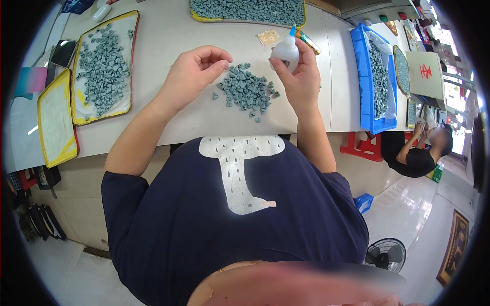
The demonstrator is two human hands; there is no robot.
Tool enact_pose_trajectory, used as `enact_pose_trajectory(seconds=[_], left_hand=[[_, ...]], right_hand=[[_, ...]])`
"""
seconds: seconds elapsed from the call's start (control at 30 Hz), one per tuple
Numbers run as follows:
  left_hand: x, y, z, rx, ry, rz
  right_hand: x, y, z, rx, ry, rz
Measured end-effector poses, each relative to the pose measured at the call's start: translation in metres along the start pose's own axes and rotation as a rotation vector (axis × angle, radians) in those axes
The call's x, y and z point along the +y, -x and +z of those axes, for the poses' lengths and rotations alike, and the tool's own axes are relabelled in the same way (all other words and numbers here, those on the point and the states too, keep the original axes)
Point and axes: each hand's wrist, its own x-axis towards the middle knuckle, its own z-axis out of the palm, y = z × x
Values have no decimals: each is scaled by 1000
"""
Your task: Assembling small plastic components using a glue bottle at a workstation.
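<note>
Green pieces [246, 89], pale table [166, 35], fan [386, 255]

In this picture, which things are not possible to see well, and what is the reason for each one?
All in the head view:
Left hand: any piece it might pinch is too small to make out.
Bottle: partly covered by the right hand.
Pile: pieces overlap, hiding how many there are.
Far tray: cut off by the upper edge.
Co-worker's hands: too small to tell what they hold.
</note>
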Motion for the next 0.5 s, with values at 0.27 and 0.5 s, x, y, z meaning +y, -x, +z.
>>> enact_pose_trajectory(seconds=[0.27, 0.5], left_hand=[[-5, -2, 1, -119, 433, -186], [-12, -3, -5, -223, 675, -148]], right_hand=[[6, 1, -10, -21, 70, -90], [-8, 0, -13, -3, 331, -338]])
